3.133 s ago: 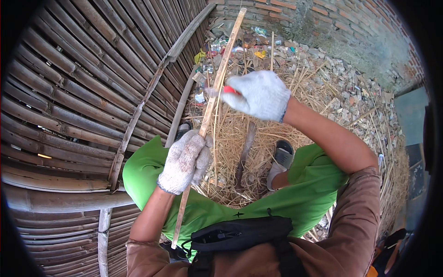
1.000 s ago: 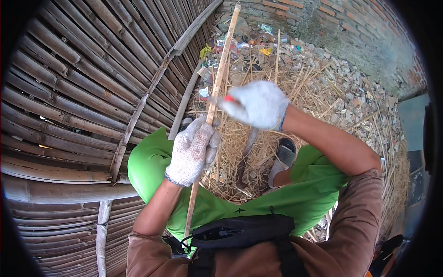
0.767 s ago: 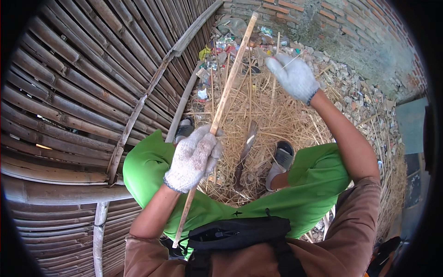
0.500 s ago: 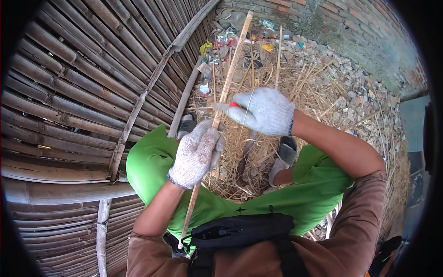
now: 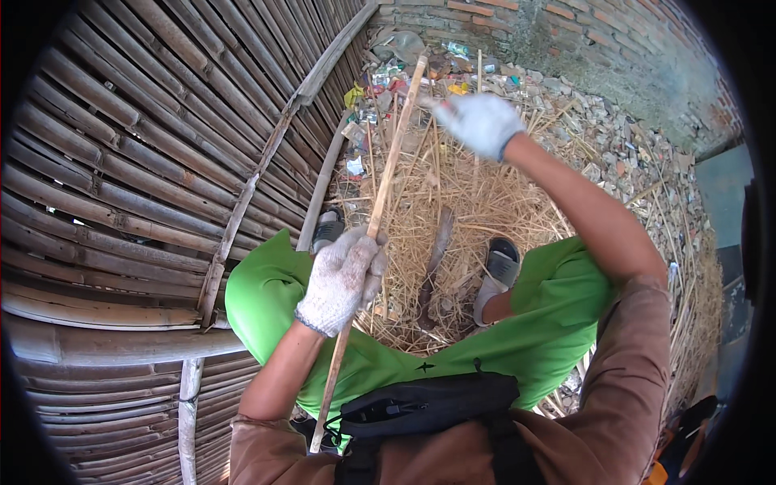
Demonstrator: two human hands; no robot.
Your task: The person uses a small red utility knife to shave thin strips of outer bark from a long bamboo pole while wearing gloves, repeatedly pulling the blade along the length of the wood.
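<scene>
Lying across bare ground (image 5: 647, 174): a heap of dry straw (image 5: 477, 202), a long dark blade (image 5: 432, 263) resting on it, grey rubble (image 5: 614, 137) spreading toward the brick wall (image 5: 614, 48), coloured litter (image 5: 380, 81) gathering at the far edge.

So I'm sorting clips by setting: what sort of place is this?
Probably an outdoor yard used for bamboo work: a bamboo slat wall, a brick wall, and rubble beside straw-like shavings on the ground.

Matt bamboo strip (image 5: 386, 174), knitted cloth gloves (image 5: 343, 279), dry straw (image 5: 477, 202)
</scene>
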